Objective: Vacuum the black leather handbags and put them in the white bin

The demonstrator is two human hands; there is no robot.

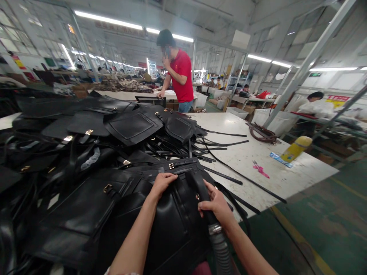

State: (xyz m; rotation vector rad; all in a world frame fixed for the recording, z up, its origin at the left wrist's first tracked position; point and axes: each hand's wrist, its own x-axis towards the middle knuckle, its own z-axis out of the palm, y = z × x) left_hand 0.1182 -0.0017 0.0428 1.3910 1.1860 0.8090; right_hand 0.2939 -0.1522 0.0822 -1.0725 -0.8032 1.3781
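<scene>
A black leather bag (169, 214) with a gold buckle (171, 166) on its strap lies in front of me at the near edge of the table. My left hand (161, 186) is closed, its fingertips pinching the bag near a seam below the buckle. My right hand (216, 204) grips a black hose nozzle (198, 184) whose tip rests by the bag's upper right part. A metal clamp (215, 229) joins the nozzle to a ribbed hose (220, 250) running down toward me. Part of the nozzle is hidden behind the fingers.
Black bags and flaps (133, 124) pile up on the left, with loose straps (229, 179) trailing right across the white table (229, 122). Farther right are brown straps (262, 133), pink-handled snips (260, 170) and a yellow bottle (296, 149). A person in red (183, 78) stands beyond.
</scene>
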